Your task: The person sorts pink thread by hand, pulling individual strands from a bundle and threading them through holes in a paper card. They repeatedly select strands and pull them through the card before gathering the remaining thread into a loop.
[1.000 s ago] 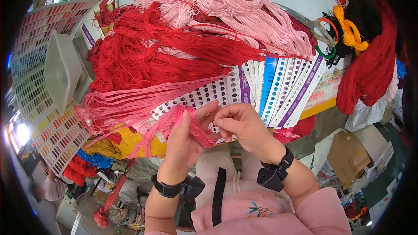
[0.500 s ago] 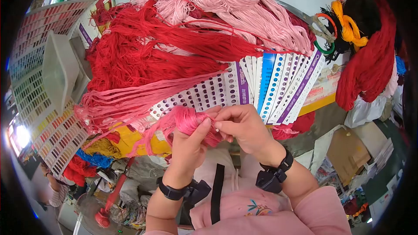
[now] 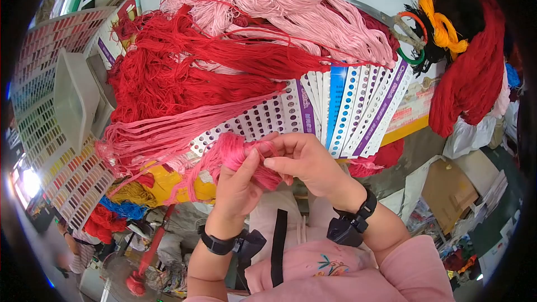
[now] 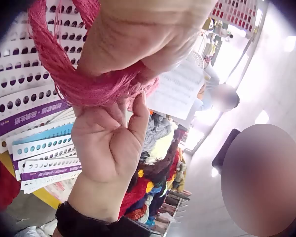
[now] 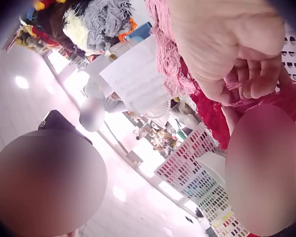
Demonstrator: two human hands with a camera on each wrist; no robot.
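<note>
A bright pink skein of thread [image 3: 267, 179] hangs from my left hand [image 3: 238, 187], whose thumb bends over it and grips it. Loose strands trail down on the left side. My right hand [image 3: 307, 162] meets the skein's right end, thumb and forefinger pinching thread there. In the left wrist view, the pink thread [image 4: 56, 66] loops under the left hand [image 4: 143, 34], and the right hand [image 4: 108, 143] reaches up to it from below. From the right wrist view, the right hand's [image 5: 227, 39] fingers are curled in toward the thread, the tips partly hidden.
Long red thread bundles [image 3: 168, 84] and pale pink ones [image 3: 279, 3] cover the table beyond my hands. Punched thread cards [image 3: 347, 112] fan out to the right, near scissors [image 3: 411, 39]. A white tray [image 3: 75, 95] and a colour chart [image 3: 42, 112] lie at left.
The left hand has turned and its thumb has folded down over the skein, which now bunches up rounder. The right hand has shifted slightly left, closing in on the thread.
</note>
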